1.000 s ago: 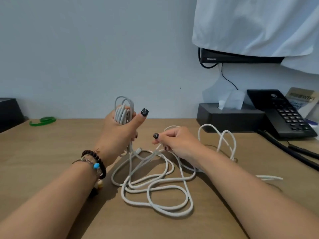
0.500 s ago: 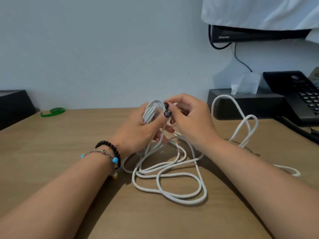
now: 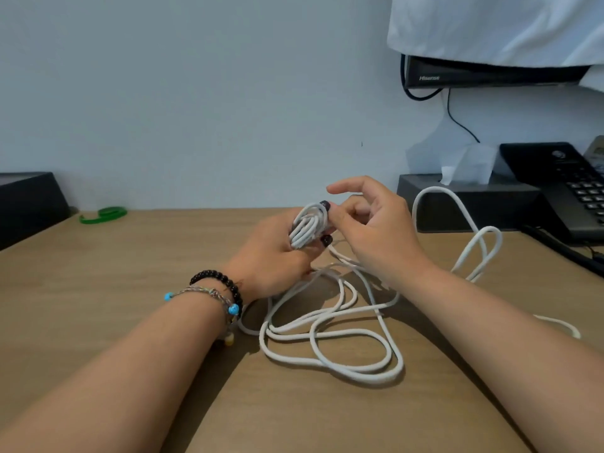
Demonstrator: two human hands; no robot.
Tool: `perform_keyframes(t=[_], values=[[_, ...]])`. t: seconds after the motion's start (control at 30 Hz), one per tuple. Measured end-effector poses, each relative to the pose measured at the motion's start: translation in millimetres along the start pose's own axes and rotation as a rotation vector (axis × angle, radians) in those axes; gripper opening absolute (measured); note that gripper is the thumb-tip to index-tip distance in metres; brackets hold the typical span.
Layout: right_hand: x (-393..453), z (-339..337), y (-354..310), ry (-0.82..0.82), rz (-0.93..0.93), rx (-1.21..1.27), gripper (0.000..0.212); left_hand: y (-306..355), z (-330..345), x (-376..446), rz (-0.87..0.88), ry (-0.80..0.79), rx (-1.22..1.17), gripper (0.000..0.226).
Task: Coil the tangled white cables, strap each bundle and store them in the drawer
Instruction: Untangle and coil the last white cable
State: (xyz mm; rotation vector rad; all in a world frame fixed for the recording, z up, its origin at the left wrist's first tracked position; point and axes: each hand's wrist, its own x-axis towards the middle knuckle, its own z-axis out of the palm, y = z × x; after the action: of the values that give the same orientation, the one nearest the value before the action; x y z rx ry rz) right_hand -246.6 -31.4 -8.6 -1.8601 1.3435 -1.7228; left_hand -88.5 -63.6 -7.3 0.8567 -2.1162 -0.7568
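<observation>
Worktop (image 3: 130, 322): wooden, runs the full width before you, backed by a pale wall.

Monitor (image 3: 490, 73): dark, upper right, half draped by a white cloth (image 3: 490, 27).

Telephone (image 3: 562, 184): black, far right on the worktop.

Tissue box (image 3: 464, 204): dark, just left of the telephone, a tissue standing out of its top.

Black box (image 3: 26, 204): far left edge, partly out of view.

Loose white cable (image 3: 327, 348): lies in tangled loops on the worktop between your forearms; one loop rises to the right in front of the tissue box.

Your left hand (image 3: 274, 256): fingers curled round the coiled bundle (image 3: 309, 227), holding it upright above the worktop; two bracelets on the wrist.

Your right hand (image 3: 376, 230): touching the bundle's right side, thumb and middle fingers bent in toward it, index finger extended clear above; whether it pinches a strand cannot be told.

Green strap (image 3: 103, 214): far left, by the wall, well apart from the cable.
</observation>
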Motion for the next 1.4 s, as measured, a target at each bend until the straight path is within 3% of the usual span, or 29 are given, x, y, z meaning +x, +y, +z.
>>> perform_keyframes(t=[0.17, 0.27, 0.43, 0.57, 0.63, 0.77, 0.93, 1.03, 1.17, 1.27, 1.33, 1.4], values=[[5.9, -9.1, -1.2, 0.042, -0.045, -0.043, 0.002, 0.3, -8.7, 4.6, -0.01, 0.219, -0.137, 0.02], [8.1, -11.6, -1.5, -0.072, -0.023, -0.046, 0.015, -0.3, -8.2, 4.5, -0.084, 0.305, -0.331, 0.019], [13.9, -19.7, -1.9, -0.331, 0.058, -0.183, 0.018, -4.5, -22.2, 13.5, -0.238, 0.568, -0.705, 0.019], [17.4, -31.8, 0.5, -0.294, 0.051, -0.296, 0.019, -10.6, -47.2, 15.2, -0.305, 0.738, -1.027, 0.013], [15.9, -32.6, 2.5, -0.247, 0.062, -0.237, 0.017, -13.5, -51.7, 12.9, -0.285, 0.687, -1.014, 0.015], [6.8, -18.3, 3.0, -0.255, 0.081, -0.148, 0.016, -5.6, -31.2, 5.2, -0.209, 0.346, -0.887, 0.006], [-3.3, -5.6, -8.6, -0.288, 0.036, -0.09, 0.016, -4.8, -17.0, 1.1, -0.219, 0.125, -0.786, 0.043], [-6.7, -1.3, -11.6, -0.355, -0.043, -0.118, 0.017, -4.2, -16.6, -0.4, -0.311, 0.091, -0.845, 0.059], [-6.6, 1.3, -9.6, -0.382, -0.112, -0.129, 0.018, -5.2, -22.1, 2.8, -0.348, 0.156, -0.817, 0.023], [-6.7, 1.6, -8.5, -0.413, -0.142, -0.142, 0.02, -7.8, -24.5, 2.7, -0.379, 0.134, -0.759, 0.032], [-7.7, 2.8, -9.3, -0.443, -0.142, -0.148, 0.02, -4.6, -27.6, 0.7, -0.424, 0.063, -0.851, 0.041], [-7.9, 3.3, -7.4, -0.473, -0.102, -0.157, 0.02, -2.2, -35.6, 1.3, -0.414, 0.052, -1.015, 0.028]])
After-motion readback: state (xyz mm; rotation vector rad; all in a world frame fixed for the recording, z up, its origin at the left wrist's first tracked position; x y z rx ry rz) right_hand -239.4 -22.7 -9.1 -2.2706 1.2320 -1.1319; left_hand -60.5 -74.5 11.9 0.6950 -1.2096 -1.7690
